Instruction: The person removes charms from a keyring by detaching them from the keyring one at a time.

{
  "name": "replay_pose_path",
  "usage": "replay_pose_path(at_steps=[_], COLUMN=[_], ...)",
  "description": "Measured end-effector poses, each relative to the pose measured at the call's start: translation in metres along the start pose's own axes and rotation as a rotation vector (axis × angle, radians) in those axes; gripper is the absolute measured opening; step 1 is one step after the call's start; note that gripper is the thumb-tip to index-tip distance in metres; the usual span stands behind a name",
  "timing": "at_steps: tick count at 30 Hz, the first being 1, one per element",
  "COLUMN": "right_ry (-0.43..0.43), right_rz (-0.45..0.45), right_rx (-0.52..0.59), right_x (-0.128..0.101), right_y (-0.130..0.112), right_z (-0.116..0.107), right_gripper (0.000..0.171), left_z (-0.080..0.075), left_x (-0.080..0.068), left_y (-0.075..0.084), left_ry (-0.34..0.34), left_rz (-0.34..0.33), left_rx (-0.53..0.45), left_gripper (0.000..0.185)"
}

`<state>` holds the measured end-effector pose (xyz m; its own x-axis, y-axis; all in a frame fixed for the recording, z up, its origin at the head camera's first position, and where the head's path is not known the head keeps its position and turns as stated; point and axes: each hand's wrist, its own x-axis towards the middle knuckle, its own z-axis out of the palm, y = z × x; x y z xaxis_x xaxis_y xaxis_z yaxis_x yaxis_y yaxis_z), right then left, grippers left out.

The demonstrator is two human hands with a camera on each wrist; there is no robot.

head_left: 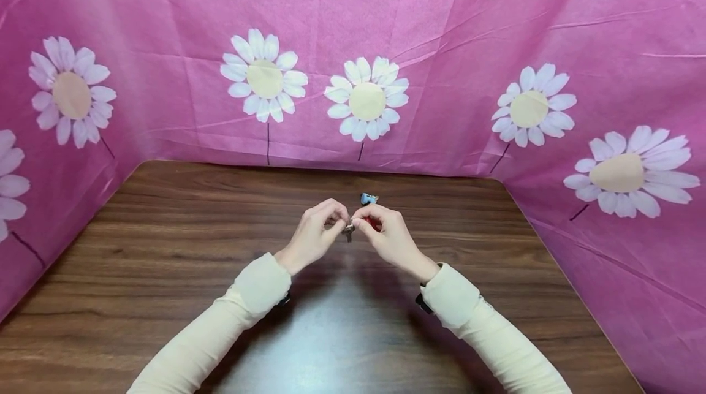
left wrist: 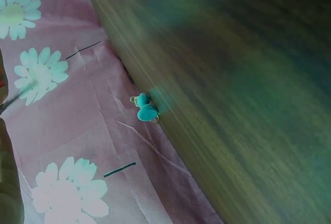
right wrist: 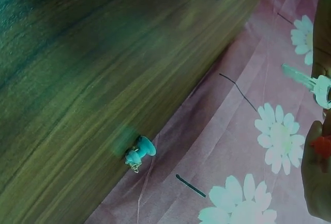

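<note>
Both hands meet above the far middle of the table. My left hand (head_left: 315, 236) pinches a small metal key (head_left: 349, 236), whose blade hangs below the fingertips. My right hand (head_left: 390, 236) pinches what looks like a key ring beside it, with a small red thing (head_left: 373, 222) showing behind the fingers. In the right wrist view the silver key (right wrist: 305, 80) and the red piece (right wrist: 322, 145) show at the right edge. The ring itself is mostly hidden by the fingers. Just beyond the right hand lies a light-blue figure-shaped charm (head_left: 368, 198) with gold-coloured metal parts.
The brown wood-grain table (head_left: 165, 259) reaches back to a pink cloth (head_left: 331, 8) printed with white daisies, which hangs behind it and along both sides. The blue charm (left wrist: 147, 111) is close to the table's far edge.
</note>
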<state>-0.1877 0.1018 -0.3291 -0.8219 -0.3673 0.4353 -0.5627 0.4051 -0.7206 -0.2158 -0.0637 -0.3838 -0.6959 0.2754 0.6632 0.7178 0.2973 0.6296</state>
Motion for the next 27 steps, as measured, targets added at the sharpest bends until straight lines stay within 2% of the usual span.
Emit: replay_pose_path(at_steps=[4, 10, 17, 21, 27], right_ry=[-0.003, 0.003, 0.002, 0.008, 0.017], right_rz=[-0.004, -0.001, -0.002, -0.027, -0.058], right_rx=[0.009, 0.001, 0.01, 0.007, -0.007], right_x=[0.0, -0.001, 0.0, -0.001, -0.001], right_y=[-0.001, 0.003, 0.033, 0.038, 0.039], right_z=[-0.001, -0.001, 0.006, 0.007, 0.007], right_gripper=[0.004, 0.004, 0.005, 0.005, 0.004], left_z=[0.0, 0.0, 0.0, 0.0, -0.003], left_x=[0.0, 0.001, 0.002, 0.003, 0.003], left_y=[0.001, 0.001, 0.003, 0.003, 0.0], left_ry=[0.025, 0.017, -0.005, -0.011, -0.04], left_rz=[-0.042, -0.04, -0.073, -0.042, 0.03], left_rx=[-0.024, -0.06, -0.079, -0.077, 0.003], left_gripper=[0.008, 0.009, 0.009, 0.009, 0.008])
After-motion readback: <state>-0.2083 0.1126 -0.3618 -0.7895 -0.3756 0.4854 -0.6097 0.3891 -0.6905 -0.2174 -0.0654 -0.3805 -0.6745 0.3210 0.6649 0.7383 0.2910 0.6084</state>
